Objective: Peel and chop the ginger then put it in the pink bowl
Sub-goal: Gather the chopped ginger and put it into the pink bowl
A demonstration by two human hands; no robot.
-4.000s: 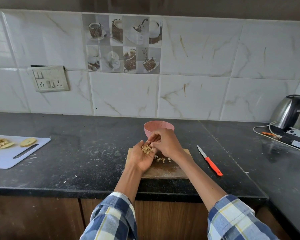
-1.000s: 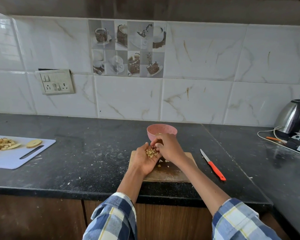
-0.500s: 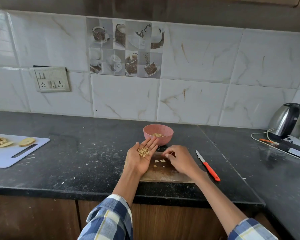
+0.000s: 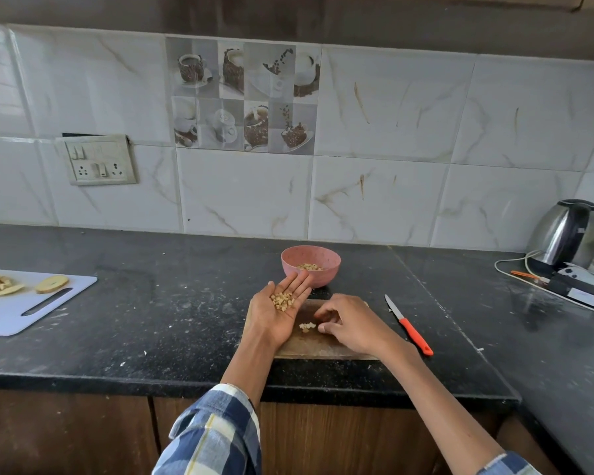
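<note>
My left hand (image 4: 271, 320) lies palm up over the left end of the wooden board (image 4: 323, 347), fingers straight, with a small heap of chopped ginger (image 4: 282, 300) in the palm. My right hand (image 4: 352, 325) hovers low over the board with loosely curled fingers. Its thumb tip sits beside a few ginger pieces (image 4: 307, 326) on the wood, and nothing shows between its fingers. The pink bowl (image 4: 330, 260) stands just behind the board and holds some chopped ginger (image 4: 309, 267).
A knife with an orange handle (image 4: 410, 329) lies on the black counter right of the board. A white cutting board (image 4: 14, 313) with ginger slices and peel sits far left. A steel kettle (image 4: 563, 233) and cables stand at the back right.
My right hand left my left palm and dropped onto the board by the loose pieces. My left hand flattened out, palm up, still carrying ginger.
</note>
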